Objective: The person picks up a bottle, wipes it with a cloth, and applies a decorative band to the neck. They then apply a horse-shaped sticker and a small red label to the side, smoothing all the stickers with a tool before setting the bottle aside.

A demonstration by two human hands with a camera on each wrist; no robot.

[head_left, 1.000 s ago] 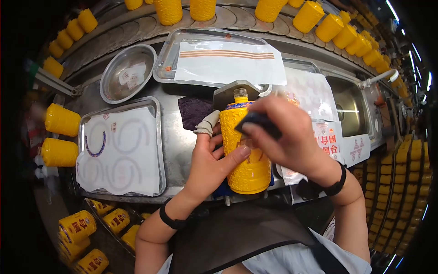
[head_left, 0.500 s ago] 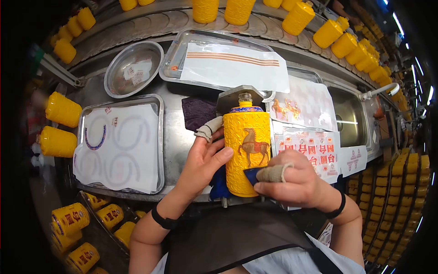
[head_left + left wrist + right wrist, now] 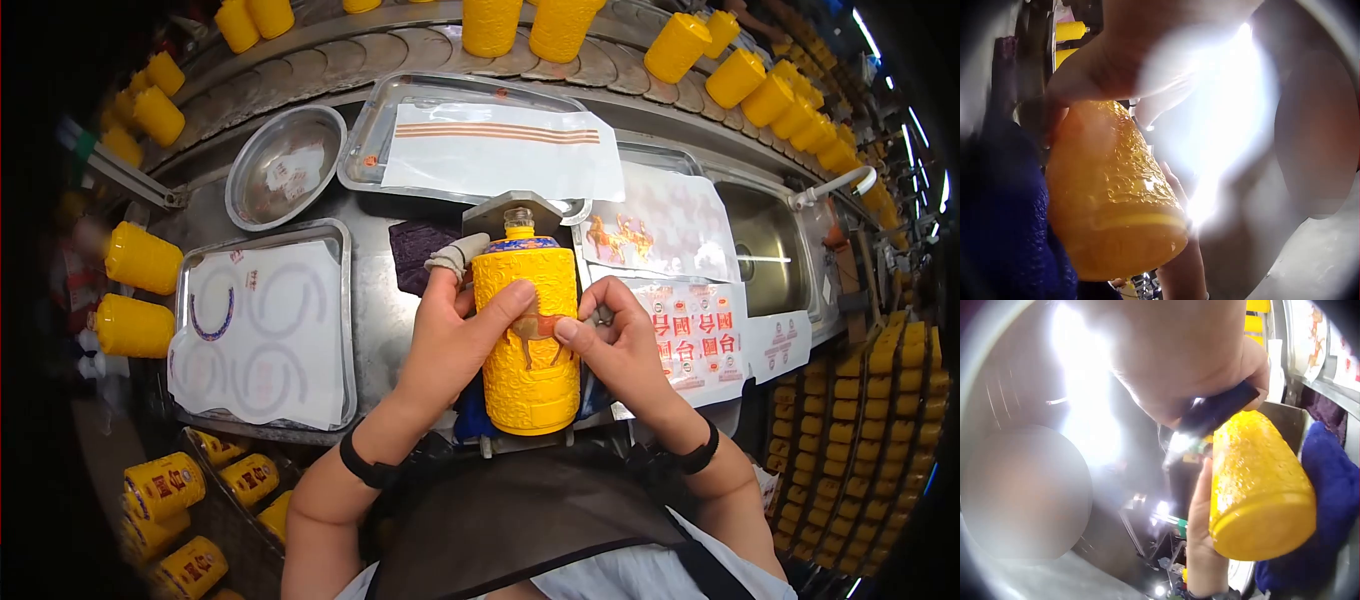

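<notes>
One yellow bottle (image 3: 520, 390): it lies between the hands at the near side of the counter (image 3: 375, 330), base toward the wearer, neck pointing away.
Left hand (image 3: 450, 325): I see it gripping the bottle's left side, its thumb now across the front where half a second ago it sat at the edge; its other fingertips are hidden.
Right hand (image 3: 630, 350): higher than half a second ago, thumb touching the horse picture (image 3: 535, 328) at its right end.
Dark blue piece (image 3: 1219, 411): curled in the right fingers in the right wrist view; from the head I can hardly make it out.
Horse: fully visible earlier; its head is now under the left thumb.
Conveyor bottles (image 3: 490, 25): farther right than before, some cut off at the top.
Wrist views: glare washes out part of each for me.
</notes>
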